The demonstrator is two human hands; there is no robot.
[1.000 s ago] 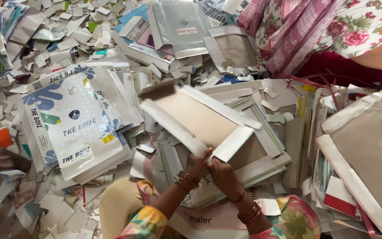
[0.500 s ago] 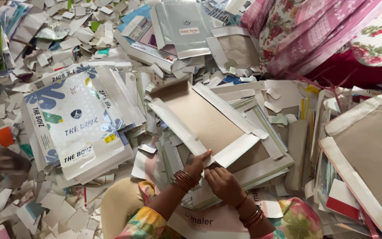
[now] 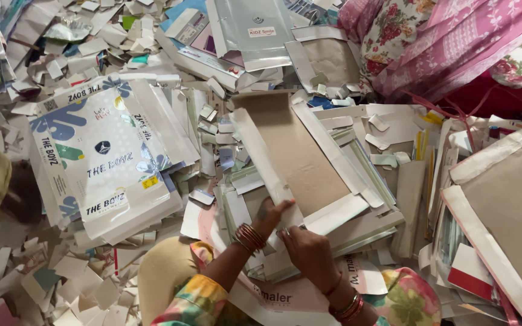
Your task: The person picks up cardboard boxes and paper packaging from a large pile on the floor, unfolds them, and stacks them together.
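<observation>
A flat brown cardboard box blank (image 3: 300,154) with white folded flaps lies on a pile of similar blanks in front of me. My left hand (image 3: 271,214) presses on its near left flap, fingers closed on the white edge. Beside it, my right hand (image 3: 309,250) grips the blank's near edge. Both wrists wear bangles.
A stack of printed white and blue flat box blanks (image 3: 101,160) lies to the left. More brown blanks (image 3: 509,199) sit at the right. White card scraps (image 3: 61,278) litter the floor. Another person in pink floral cloth (image 3: 436,42) sits at the top right.
The brown blank has turned and slid, its far end now pointing further away from me. Both hands stayed on its near edge. The view shifted slightly.
</observation>
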